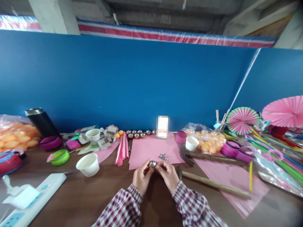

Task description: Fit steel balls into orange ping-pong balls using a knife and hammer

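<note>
My left hand (143, 177) closes its fingers round a small silver-studded ball (152, 164), with a bit of orange showing at its underside. My right hand (167, 175) is pinched close against the ball's right side; anything between its fingertips is too small to make out. Just beyond the right fingers, a small heap of shiny silver tacks or studs (163, 156) lies on pink paper (146, 151). At the paper's far edge sits a row of several finished-looking silver balls (136, 135).
Two hammers lie at right, the nearer with a wooden handle (217, 185). White paper cups (88, 165) stand on the left and right (192, 143). A bag of orange balls (211, 142) rests behind. A power strip (38, 201) occupies the left front. A blue partition (142, 78) borders the table.
</note>
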A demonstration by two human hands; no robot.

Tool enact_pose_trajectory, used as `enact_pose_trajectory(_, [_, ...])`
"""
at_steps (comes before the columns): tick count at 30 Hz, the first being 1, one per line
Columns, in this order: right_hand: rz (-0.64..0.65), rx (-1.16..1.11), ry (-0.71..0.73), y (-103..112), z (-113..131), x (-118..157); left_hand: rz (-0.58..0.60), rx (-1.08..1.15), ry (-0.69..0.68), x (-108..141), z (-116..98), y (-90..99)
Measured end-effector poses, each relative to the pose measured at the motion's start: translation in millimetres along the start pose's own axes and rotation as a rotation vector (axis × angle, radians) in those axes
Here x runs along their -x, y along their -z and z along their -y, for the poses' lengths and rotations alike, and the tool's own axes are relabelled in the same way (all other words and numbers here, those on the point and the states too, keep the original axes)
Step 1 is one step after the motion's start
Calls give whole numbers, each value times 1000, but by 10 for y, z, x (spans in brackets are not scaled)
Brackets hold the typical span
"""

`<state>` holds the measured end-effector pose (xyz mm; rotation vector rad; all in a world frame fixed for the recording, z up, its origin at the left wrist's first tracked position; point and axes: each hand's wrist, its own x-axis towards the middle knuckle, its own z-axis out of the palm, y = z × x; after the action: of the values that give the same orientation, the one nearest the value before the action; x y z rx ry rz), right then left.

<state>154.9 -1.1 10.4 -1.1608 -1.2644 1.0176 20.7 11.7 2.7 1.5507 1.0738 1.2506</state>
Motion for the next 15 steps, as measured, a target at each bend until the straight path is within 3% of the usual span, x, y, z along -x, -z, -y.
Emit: enact_pose_trajectory(15, [-20, 33, -33, -14, 96, 9, 11, 55, 42, 13, -72, -2])
